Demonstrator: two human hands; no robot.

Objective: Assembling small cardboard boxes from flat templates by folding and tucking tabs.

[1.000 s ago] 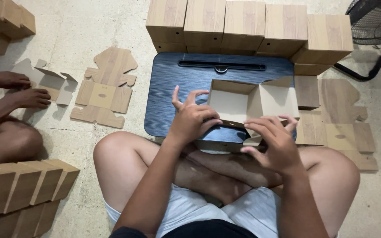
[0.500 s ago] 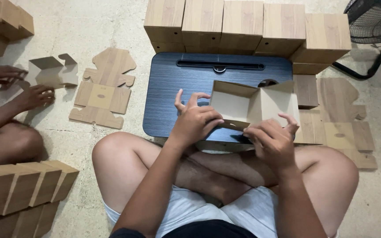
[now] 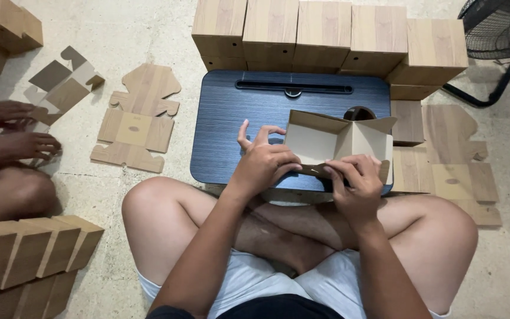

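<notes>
Both my hands pinch the near flap of the half-folded box [image 3: 332,142] on the desk [image 3: 231,118], left hand [image 3: 264,162] beside right hand [image 3: 355,183]; seemingly next, tucking it calls for firm pressing.

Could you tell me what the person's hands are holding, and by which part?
Both the left hand and right hand grip a half-folded cardboard box along its near bottom edge.

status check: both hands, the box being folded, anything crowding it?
Left hand and right hand both grip the half-folded cardboard box at its near edge. Box open, flaps up, over the dark lap tray. Finished boxes stacked behind, apart.
</notes>
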